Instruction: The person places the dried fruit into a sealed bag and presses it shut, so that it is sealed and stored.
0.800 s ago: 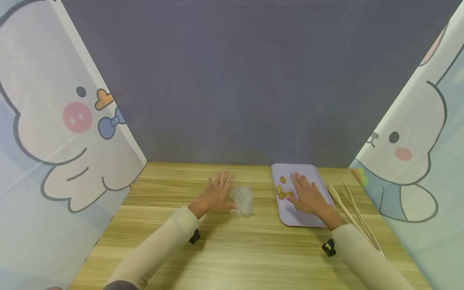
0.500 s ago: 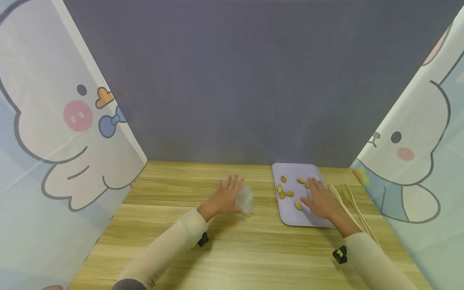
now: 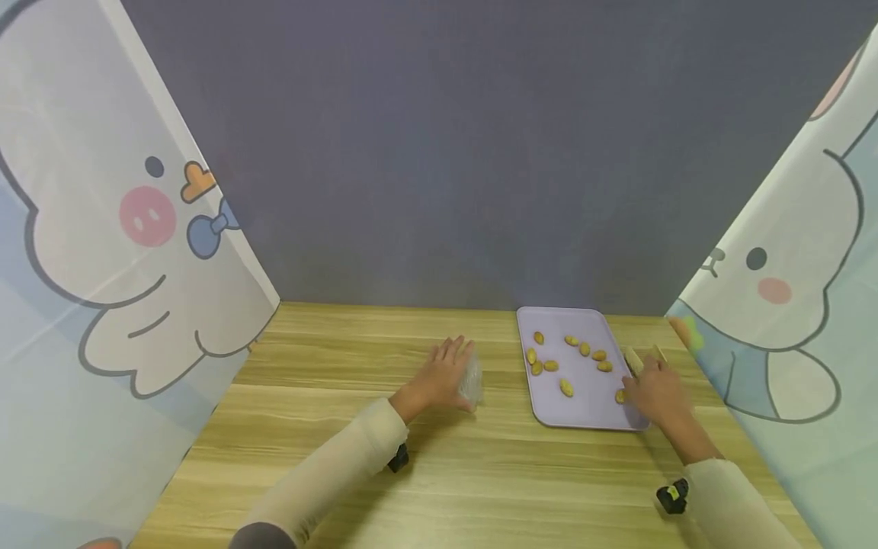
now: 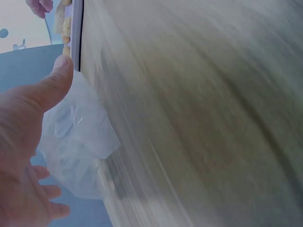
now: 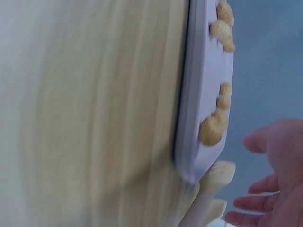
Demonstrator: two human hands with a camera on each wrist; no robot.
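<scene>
Head cam: L hand (image 3: pixel 442 379) by bag (image 4: pixel 79 135), R hand (image 3: pixel 658 394) nr utensils (image 5: pixel 220 175), fingers apart, empty

The bag (image 4: pixel 80 125), clear thin plastic and crumpled, lies on the tabletop (image 3: pixel 494 488) left of the tray (image 3: pixel 590 408), apart from it. The tray is pale lilac, shallow and flat, a rounded rectangle. Small tan oval pieces (image 3: pixel 566 388) sit scattered in it, mostly singly. Two pale wooden utensils (image 5: pixel 218 175) lie just beside its right edge, partly covered in the head view.
</scene>
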